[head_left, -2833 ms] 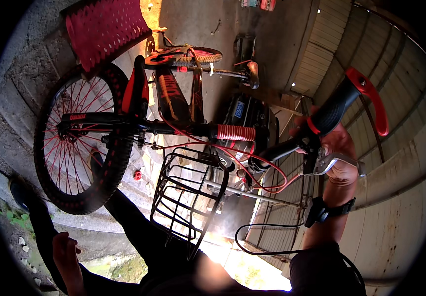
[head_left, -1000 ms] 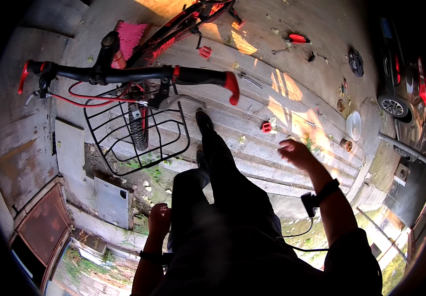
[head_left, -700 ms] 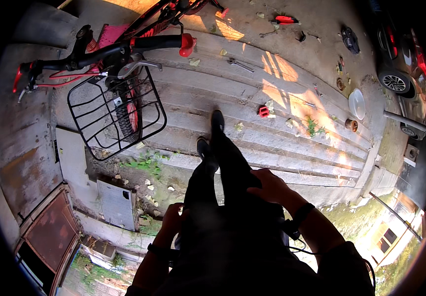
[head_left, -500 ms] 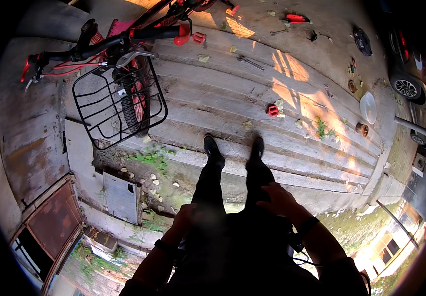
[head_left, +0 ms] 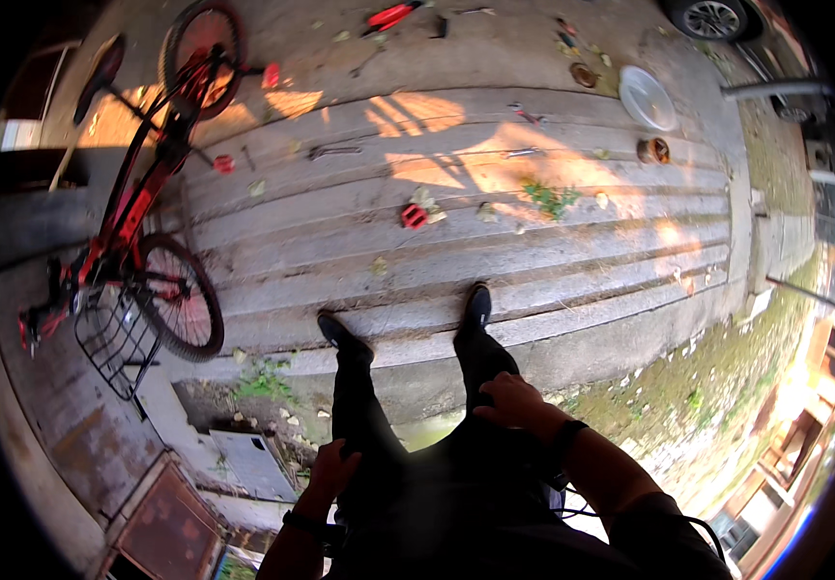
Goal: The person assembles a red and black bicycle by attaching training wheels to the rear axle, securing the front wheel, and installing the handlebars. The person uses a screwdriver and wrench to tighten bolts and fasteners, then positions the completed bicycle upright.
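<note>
My left hand (head_left: 333,470) rests by my left thigh, its fingers dim against the dark trousers. My right hand (head_left: 512,400) lies on my right thigh, fingers loosely bent and apart, a small dark spot showing at them. Nothing nameable shows in either hand. Beyond my feet a loose red pedal (head_left: 415,217) lies on the grey steps (head_left: 311,232). A wrench (head_left: 335,152) and another metal tool (head_left: 522,152) lie farther up. At the left stands a red and black bicycle (head_left: 129,220) with a black wire basket (head_left: 116,340).
A clear plastic basin (head_left: 647,100) and a rusty can (head_left: 653,152) sit at the far right. A red tool (head_left: 392,16) lies on the far ground. Parked cars show by a wheel (head_left: 710,19). Leaves and a green weed (head_left: 550,199) dot the steps.
My view has swung, so the bicycle stands farther left and shows whole. My feet stand wider apart. Both hands stay at my thighs, the right one's fingers more bent.
</note>
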Demonstrator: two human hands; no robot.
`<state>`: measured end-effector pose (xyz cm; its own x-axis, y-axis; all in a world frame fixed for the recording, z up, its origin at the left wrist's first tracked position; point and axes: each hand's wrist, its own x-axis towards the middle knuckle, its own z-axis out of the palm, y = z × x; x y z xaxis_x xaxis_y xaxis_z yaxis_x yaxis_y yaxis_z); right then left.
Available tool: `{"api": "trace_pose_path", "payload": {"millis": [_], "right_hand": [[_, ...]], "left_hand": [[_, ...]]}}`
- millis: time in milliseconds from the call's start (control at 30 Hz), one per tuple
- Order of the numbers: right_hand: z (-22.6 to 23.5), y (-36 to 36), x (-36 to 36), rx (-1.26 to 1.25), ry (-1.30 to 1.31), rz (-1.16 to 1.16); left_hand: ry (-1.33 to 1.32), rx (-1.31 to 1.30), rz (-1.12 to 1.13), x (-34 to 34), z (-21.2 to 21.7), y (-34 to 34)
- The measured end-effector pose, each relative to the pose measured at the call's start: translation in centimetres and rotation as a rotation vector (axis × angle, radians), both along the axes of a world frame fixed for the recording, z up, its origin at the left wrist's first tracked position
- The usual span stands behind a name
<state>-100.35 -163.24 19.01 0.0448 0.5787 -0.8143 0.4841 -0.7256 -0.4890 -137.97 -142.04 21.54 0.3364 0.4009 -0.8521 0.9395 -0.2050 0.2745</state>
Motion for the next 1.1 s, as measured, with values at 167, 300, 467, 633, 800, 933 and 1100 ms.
{"api": "trace_pose_path", "payload": {"millis": [167,300,467,633,800,933,1100], "right_hand": [[-0.3,-8.7,6.9,-0.015,0.092,-0.256],[0.1,-15.2,12.4,-0.022,-0.049,-0.549],[0.1,-18.4,19.1,0.036,-0.146,-0.834],[3.5,-17.1,26.8,0.102,-0.097,-0.996],[3.4,-16.3,34.4,0.142,-0.120,-1.030],[2.8,-15.3,41.0,0.132,-0.147,-1.054],[3.3,-12.2,49.0,0.101,-0.103,-1.001]], "left_hand": [[-0.001,0.035,-0.174,12.7,1.4,-2.9],[-0.132,0.083,-0.257,23.3,1.4,-3.9],[-0.316,0.094,-0.375,33.4,1.2,-4.4],[-0.254,0.043,-0.420,41.8,0.3,-5.0],[-0.242,-0.001,-0.431,50.0,-1.5,-3.8],[-0.200,-0.012,-0.420,57.2,-1.5,-2.8],[-0.146,-0.004,-0.478,62.9,-1.2,-0.9]]}}
